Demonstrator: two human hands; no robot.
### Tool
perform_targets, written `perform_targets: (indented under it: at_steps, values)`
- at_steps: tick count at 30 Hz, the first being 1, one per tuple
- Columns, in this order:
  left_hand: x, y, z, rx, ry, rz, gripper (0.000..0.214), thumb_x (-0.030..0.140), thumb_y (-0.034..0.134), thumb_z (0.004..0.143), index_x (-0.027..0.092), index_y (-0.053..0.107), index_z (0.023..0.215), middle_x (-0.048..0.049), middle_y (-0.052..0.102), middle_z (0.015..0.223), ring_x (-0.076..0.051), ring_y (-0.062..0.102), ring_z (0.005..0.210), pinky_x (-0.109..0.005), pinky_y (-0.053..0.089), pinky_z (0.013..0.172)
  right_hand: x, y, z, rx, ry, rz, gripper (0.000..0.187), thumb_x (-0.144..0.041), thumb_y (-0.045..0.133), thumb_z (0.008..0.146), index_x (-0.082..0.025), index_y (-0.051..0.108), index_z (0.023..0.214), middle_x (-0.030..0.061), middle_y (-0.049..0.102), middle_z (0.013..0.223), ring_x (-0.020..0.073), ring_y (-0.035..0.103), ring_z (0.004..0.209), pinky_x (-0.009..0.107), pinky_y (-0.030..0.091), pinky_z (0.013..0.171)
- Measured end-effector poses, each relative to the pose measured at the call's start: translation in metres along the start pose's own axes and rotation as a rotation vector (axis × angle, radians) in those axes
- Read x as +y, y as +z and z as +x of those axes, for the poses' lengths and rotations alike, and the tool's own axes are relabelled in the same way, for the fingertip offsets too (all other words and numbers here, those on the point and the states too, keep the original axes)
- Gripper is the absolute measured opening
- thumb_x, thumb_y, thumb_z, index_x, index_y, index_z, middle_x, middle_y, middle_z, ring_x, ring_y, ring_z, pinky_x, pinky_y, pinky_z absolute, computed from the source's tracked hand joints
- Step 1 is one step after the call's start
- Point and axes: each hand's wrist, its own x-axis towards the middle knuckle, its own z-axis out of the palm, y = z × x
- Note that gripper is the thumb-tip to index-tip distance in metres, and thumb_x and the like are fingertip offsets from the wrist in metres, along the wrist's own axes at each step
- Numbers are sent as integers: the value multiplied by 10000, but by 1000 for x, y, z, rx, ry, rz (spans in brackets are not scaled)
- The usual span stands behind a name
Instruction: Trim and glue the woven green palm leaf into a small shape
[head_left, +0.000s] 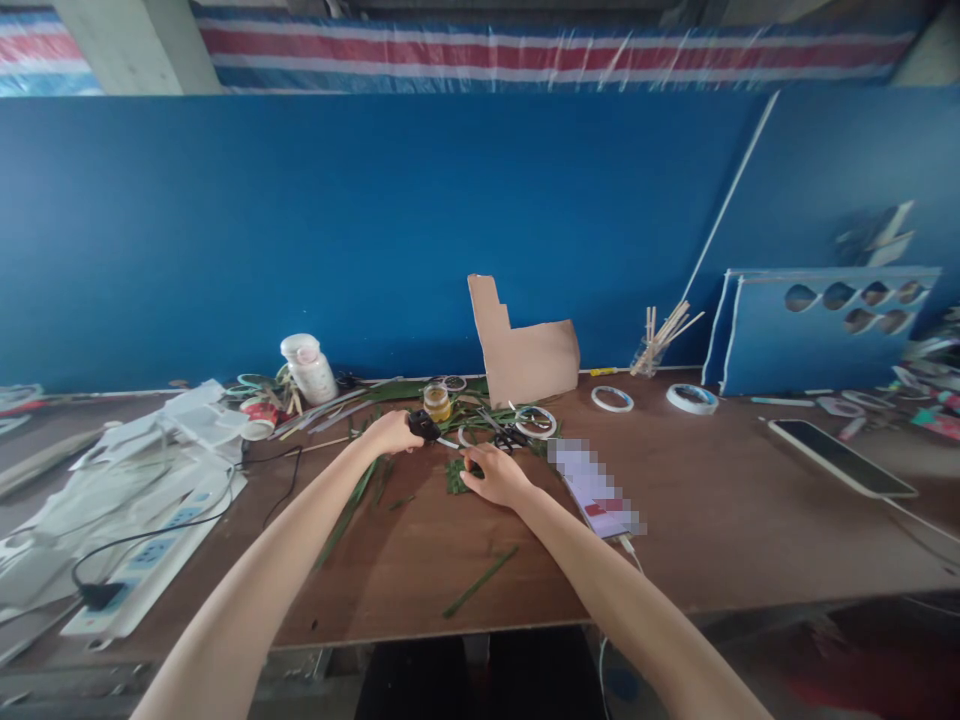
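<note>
My left hand (391, 434) is closed round a black tool (424, 427) with a pale, narrow front end pointing right; its exact kind is too small to make out. Just right of it, my right hand (493, 476) has its fingers curled at the edge of a small green woven leaf piece (454, 478), which lies low over the table. Behind my hands stand a jar of yellowish stuff (436, 403) and black-handled scissors (510, 437). Green leaf strips (346, 522) lie left of my hands, and a loose strip (480, 582) lies nearer the table's front edge.
A phone (596, 490) with a cable lies right of my right arm. Tape rolls (612, 399), a cardboard cutout (532, 355) and sticks in a glass (664, 340) stand farther back. At left are a power strip (150, 560), a cord and a white bottle (309, 370).
</note>
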Motion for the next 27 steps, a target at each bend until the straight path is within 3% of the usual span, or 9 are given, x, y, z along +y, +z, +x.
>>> perform_targets:
  at_steps: [5, 8, 12, 16, 21, 27]
  values:
    - [-2, -10, -8, 55, -10, -118, 168, 302, 585, 616, 165, 656, 551, -24, 652, 559, -162, 599, 565, -208, 392, 502, 0, -1, 0, 20, -17, 18, 47, -206, 585, 768, -196, 541, 781, 35, 615, 870, 168, 567, 866, 253, 407, 769]
    - [-5, -8, -15, 84, -2, -282, 186, 325, 605, 633, 148, 649, 599, -16, 639, 555, -123, 532, 465, -212, 382, 466, -1, -1, 0, 26, -21, 20, 52, -190, 583, 763, -197, 534, 779, 34, 618, 877, 168, 569, 866, 255, 408, 769]
    - [-7, 7, -24, 83, 46, -635, 231, 350, 630, 653, 124, 611, 695, -16, 624, 573, -57, 379, 326, -207, 294, 354, -3, -2, -1, 23, -31, 14, 54, -196, 588, 764, -196, 534, 775, 34, 613, 870, 171, 562, 877, 259, 408, 775]
    - [-2, 26, -34, 99, 57, -886, 264, 342, 675, 637, 109, 605, 740, -15, 611, 577, -39, 365, 322, -193, 275, 327, -6, -6, 0, 25, -41, -5, 80, -228, 612, 765, -195, 540, 775, 34, 607, 866, 175, 553, 883, 275, 407, 796]
    - [4, 42, -42, 141, 73, -1003, 238, 325, 682, 640, 109, 625, 724, 0, 596, 564, -33, 365, 332, -188, 269, 326, -6, -12, 0, 57, -64, -2, 63, -223, 611, 779, -191, 557, 785, 46, 609, 895, 183, 546, 914, 302, 405, 828]
    - [-2, 59, -41, 159, 8, -1036, 220, 328, 693, 638, 126, 605, 635, 33, 521, 452, -44, 363, 333, -187, 253, 337, 1, -24, -4, -30, -21, 118, 130, -183, 657, 727, -199, 580, 830, 33, 622, 909, 174, 571, 884, 288, 430, 799]
